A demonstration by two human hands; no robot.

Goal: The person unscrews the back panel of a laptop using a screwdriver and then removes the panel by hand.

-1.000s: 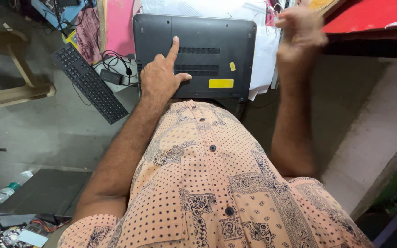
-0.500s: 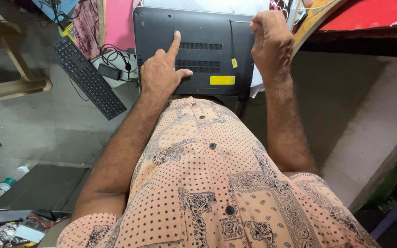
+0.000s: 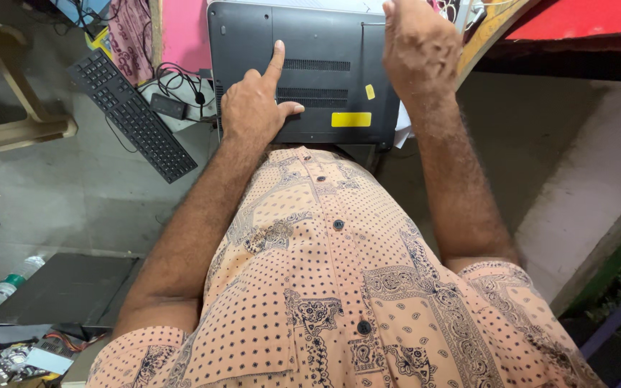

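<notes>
Grey laptop (image 3: 303, 72), left hand (image 3: 253, 108) pointing (forefinger out), right hand (image 3: 418, 50) fisted

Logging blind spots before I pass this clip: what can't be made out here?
- Head view: right hand fingers, turned away behind its own back; whether they hold anything is unclear.
- Upturned laptop: far edge cut by the frame top, near edge hidden by the shirt.
- Left hand: palm hidden against the laptop.
- Circuit parts, bottom left: too small.
</notes>
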